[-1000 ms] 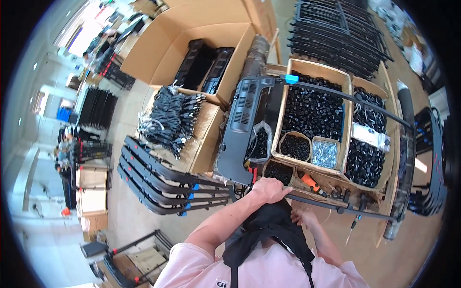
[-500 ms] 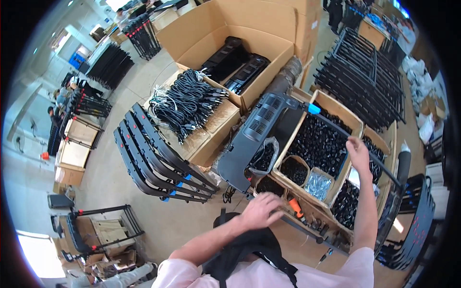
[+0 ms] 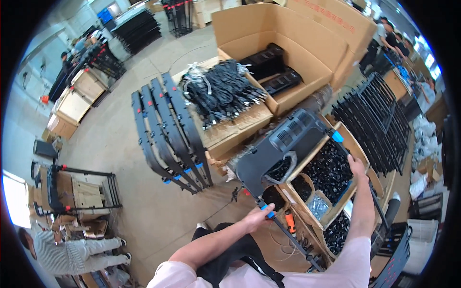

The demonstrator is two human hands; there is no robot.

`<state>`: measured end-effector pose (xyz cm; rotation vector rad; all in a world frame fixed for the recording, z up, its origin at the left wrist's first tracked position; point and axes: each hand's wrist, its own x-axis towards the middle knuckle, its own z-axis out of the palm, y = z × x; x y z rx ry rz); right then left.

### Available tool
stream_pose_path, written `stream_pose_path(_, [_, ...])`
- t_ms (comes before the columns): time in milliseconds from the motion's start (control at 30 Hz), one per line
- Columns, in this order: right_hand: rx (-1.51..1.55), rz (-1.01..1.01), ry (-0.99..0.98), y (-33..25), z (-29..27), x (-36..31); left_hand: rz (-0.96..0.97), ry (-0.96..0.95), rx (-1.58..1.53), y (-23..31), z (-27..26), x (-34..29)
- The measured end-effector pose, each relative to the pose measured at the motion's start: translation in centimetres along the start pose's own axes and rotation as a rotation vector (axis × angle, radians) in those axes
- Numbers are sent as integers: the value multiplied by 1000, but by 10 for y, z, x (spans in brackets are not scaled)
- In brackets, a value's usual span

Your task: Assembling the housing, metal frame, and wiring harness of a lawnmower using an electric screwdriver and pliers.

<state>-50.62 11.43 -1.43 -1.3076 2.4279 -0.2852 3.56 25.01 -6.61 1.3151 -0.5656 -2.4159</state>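
A dark grey plastic cover (image 3: pixel 257 158) with vent slots lies across the bench, with a black tube running toward me from each end. My left hand (image 3: pixel 259 218) is closed round the near-left tube (image 3: pixel 291 236), right by its blue clip (image 3: pixel 267 210). On the far-right tube (image 3: pixel 377 205), my right hand (image 3: pixel 356 167) has its fingers wrapped, a little below another blue clip (image 3: pixel 337 137). Between the tubes stands a wooden bin (image 3: pixel 331 213) of small black parts. An orange-handled tool (image 3: pixel 290 223) lies beside the left tube.
Bundled black cables (image 3: pixel 223 91) lie on a box behind the cover, beside an open carton (image 3: pixel 312 77) holding black plastic housings. Several curved black frames (image 3: pixel 165 129) stand on the floor to the left. Stacked black tube frames (image 3: pixel 377 120) are at the right.
My left hand has moved down onto the near-left tube and closed on it beside the blue clip. My right hand stays on the far-right tube. The view has shifted.
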Motion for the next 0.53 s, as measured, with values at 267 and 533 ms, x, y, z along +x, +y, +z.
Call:
stream_pose_path(267, [24, -333, 239, -125, -135, -124, 180, -88, 132, 13, -16, -85])
stream_pose_path(533, [-44, -432, 662, -197, -290, -237, 801, -46, -17, 138, -50, -225])
